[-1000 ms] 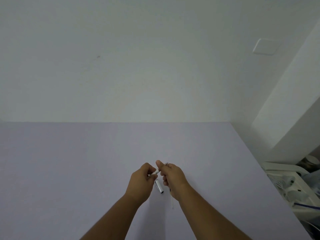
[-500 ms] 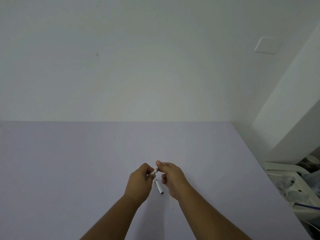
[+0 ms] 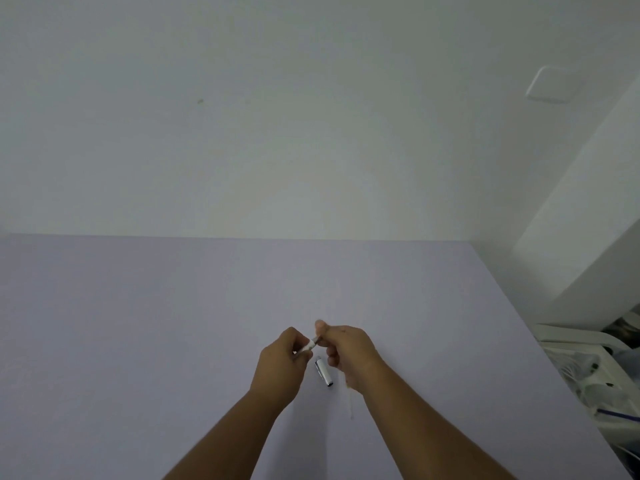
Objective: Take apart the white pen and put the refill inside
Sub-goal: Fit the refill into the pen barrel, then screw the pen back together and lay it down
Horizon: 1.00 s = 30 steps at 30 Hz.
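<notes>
Room: plain white wall (image 3: pixel 242 133) behind a pale purple table (image 3: pixel 138 323); a white rack (image 3: pixel 581 348) stands past the table's right edge.
Left hand (image 3: pixel 282 363): fingers curl closed around one end of the white pen (image 3: pixel 309 346), above the table.
Right hand (image 3: pixel 346 351): thumb and forefinger pinch the other end of the same pen, where a dark band shows.
Grip: both hands hold the pen between them, nearly touching each other; only a short white part shows in the gap.
Pen cap (image 3: pixel 323 371): silver-white piece lying on the table just below the grip, between the two wrists, touching neither hand as far as I can see.
Refill (image 3: pixel 349 398): thin pale stick on the table below the right hand, faint and hard to see; its upper end is hidden by the wrist.
</notes>
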{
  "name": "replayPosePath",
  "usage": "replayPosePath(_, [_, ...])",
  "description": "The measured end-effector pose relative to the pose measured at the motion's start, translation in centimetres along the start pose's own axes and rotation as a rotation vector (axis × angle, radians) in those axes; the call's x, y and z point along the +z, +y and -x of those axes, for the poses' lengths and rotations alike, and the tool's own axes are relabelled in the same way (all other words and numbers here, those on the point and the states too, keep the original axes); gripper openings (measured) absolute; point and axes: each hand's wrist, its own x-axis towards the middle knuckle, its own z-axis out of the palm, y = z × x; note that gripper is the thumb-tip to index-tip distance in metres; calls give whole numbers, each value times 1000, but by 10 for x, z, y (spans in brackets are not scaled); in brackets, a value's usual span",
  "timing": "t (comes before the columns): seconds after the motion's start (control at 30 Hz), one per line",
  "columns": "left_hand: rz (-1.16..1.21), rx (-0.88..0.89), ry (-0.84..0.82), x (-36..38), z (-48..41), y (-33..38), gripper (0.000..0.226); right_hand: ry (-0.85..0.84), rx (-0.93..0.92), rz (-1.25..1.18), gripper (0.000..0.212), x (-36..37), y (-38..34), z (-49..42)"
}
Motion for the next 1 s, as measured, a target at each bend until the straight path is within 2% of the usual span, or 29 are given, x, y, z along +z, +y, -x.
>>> replayPosePath(0.07, [134, -118, -5, -3, -1, -7, 10, 83, -66, 107, 27, -2, 0, -8])
replayPosePath(0.13, [301, -259, -18, -4, -1, -14, 8, 171, -147, 358, 24, -2, 6, -17])
replayPosePath(0.23, [493, -396, -36, -5, -2, -26, 12, 140, -165, 731, 18, 10, 22, -26])
replayPosePath(0.3, [541, -439, -42, -8, -1, -33, 10, 112, -171, 937, 18, 20, 36, -30])
replayPosePath(0.37, [595, -474, -65, -10, 0, -38, 9, 129, -197, 1056, 21, 25, 51, -36])
replayPosePath(0.5, [653, -517, -115, -11, 0, -47, 11, 169, -182, 1068, 22, 27, 63, -43])
replayPosePath(0.83, [655, -497, -177, -11, 0, -47, 11, 80, -164, 1171, 23, 22, 65, -45])
replayPosePath(0.93, [645, -489, -190, -11, 0, -45, 11, 94, -159, 1056, 25, 23, 63, -44])
replayPosePath(1.0, [646, -490, -195, -11, -1, -45, 10, 117, -136, 846, 29, 20, 55, -42])
